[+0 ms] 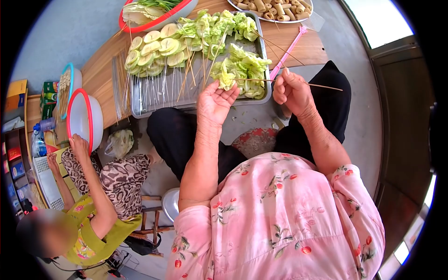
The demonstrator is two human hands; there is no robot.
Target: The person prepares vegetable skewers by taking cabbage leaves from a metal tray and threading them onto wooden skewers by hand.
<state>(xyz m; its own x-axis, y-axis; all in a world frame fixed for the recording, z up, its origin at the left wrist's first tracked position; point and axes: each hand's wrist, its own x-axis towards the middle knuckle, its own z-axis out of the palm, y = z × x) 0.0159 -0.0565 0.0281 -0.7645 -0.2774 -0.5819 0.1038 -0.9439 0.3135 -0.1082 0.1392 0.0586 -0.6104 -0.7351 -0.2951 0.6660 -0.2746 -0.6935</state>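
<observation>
My right hand (pixel 295 93) pinches a thin wooden skewer (pixel 325 87) that runs roughly level from the lettuce past my fingers to the right. At the skewer's left end, my left hand (pixel 215 103) holds a pale green lettuce leaf (pixel 227 78) between its fingertips, palm up. Just beyond both hands is a metal tray (pixel 186 99) with lettuce pieces (pixel 247 63) at its right. Skewered pale round slices (pixel 151 48) lie at its left, and more skewered lettuce (pixel 205 29) lies along its far side.
A red-rimmed bowl of greens (pixel 186 9) and a plate of brown rolls (pixel 305 17) stand on the wooden table (pixel 91 70). A pink-handled tool (pixel 290 48) lies right of the tray. At left, another person (pixel 100 205) touches a red-rimmed basin (pixel 95 116).
</observation>
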